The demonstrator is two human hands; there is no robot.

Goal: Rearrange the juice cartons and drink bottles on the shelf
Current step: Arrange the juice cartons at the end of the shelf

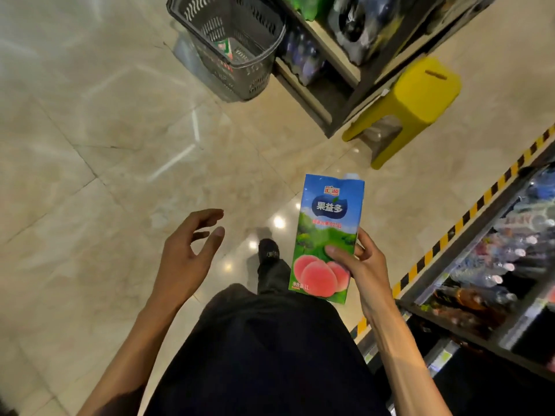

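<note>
Head view, one frame.

1. Blue-and-green cardboard juice carton (327, 238), printed with three pink peaches and a white cap at its top corner. It sits at about 4 o'clock from the frame centre, held in the air above the floor, printed face to the camera, top end pointing toward 12 o'clock. It is off the shelves.
2. Right hand (357, 262), at 4 o'clock. It grips the carton's lower right edge; the thumb lies across the printed face and the fingers (365, 250) curl round the side.
3. Left hand (189, 250), at 8 o'clock. It holds nothing, with its fingers (210, 214) spread and loosely bent, well apart from the carton.
4. Dark metal shelf (468, 298), at 3 to 5 o'clock, edged with a yellow-and-black striped strip (468, 217). It carries clear plastic drink bottles (504, 265) with pale caps, blurred.
5. Second dark shelving unit (330, 94), at 1 o'clock, stocked with blue-wrapped packs (303, 58); contents blurred.
6. Dark grey slatted plastic shopping basket (231, 46), at 12 o'clock, standing on the floor just beside the second unit.
7. Yellow plastic stool (414, 100), at 2 o'clock, beside the end of that unit.
8. Glossy beige tiled floor (90, 145), from 7 to 11 o'clock.
9. Black shoe (268, 250) and dark trousers, at 6 o'clock, between the two hands.
</note>
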